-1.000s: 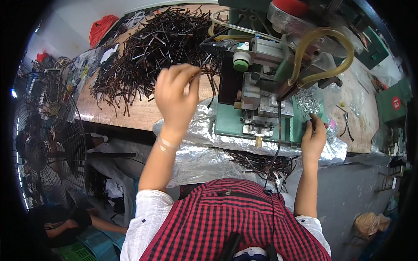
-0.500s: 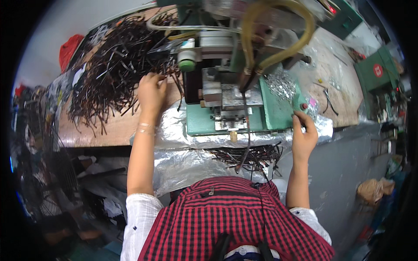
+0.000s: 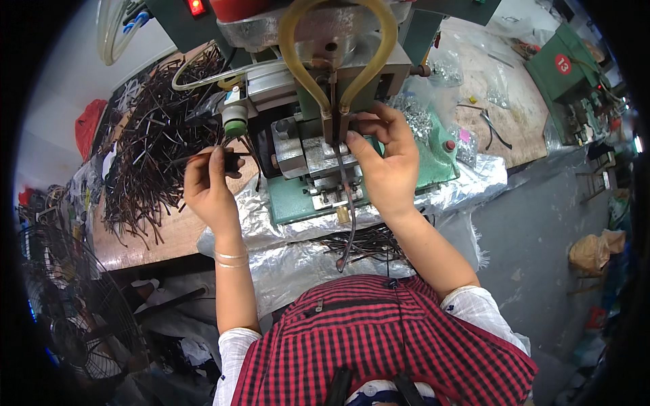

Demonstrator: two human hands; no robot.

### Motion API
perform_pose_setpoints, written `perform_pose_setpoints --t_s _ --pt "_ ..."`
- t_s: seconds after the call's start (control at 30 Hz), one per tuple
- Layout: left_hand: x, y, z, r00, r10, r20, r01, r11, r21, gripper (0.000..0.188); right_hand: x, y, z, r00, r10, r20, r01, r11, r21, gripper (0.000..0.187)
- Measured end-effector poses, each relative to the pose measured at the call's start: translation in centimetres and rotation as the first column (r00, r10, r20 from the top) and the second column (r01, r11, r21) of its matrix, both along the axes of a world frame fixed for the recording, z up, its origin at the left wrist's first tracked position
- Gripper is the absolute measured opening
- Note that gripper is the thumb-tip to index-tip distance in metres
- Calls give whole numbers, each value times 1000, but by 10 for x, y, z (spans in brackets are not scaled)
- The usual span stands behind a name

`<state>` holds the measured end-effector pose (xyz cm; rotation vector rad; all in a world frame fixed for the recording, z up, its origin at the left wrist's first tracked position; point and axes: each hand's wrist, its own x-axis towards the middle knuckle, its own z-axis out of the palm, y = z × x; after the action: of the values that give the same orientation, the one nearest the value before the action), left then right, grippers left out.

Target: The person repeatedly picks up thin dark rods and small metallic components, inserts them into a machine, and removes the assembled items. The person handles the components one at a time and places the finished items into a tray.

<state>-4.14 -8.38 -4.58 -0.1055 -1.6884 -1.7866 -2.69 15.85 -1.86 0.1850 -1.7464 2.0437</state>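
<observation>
My left hand (image 3: 212,196) is closed on a dark flexible strip (image 3: 199,157) beside a heap of similar strips (image 3: 166,128). A green and metal press (image 3: 298,154) stands ahead of me. My right hand (image 3: 391,162) is at the press, its thumb and fingers curled beside the upright tool between two yellowish tubes (image 3: 291,57). Whatever those fingertips pinch is hidden or too small to make out. Another dark strip (image 3: 349,233) hangs from the middle of the press over its front edge, held by neither hand.
Small silvery pieces (image 3: 414,115) lie right of the press, near a red button (image 3: 449,145). Pliers-like dark-handled tool (image 3: 496,128) rests on the right of the table. More strips (image 3: 369,245) lie below the table edge. A fan (image 3: 81,325) stands at lower left.
My right hand has moved left from the press's right side to its central tool. My left hand has come down and left from the heap, with a strip in it. The view has shifted.
</observation>
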Motion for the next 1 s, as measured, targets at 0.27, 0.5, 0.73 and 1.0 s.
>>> perform_pose_setpoints --t_s 0.27,0.5,0.73,1.0 --pt "47 44 54 830 -316 -459 -88 739 -668 19 28 -2 41 993 110 -41 -103 985 140 51" --pt "37 81 48 759 -449 -472 -184 547 -817 20 -10 106 -53 931 -332 152 123 677 725 35" --pt "31 82 42 733 -466 -496 -180 570 -802 20 -1 124 -43 890 -454 -37 401 743 536 24" --pt "35 80 38 759 -447 -473 -149 588 -795 26 16 115 -52 942 -329 -66 207 415 886 14"
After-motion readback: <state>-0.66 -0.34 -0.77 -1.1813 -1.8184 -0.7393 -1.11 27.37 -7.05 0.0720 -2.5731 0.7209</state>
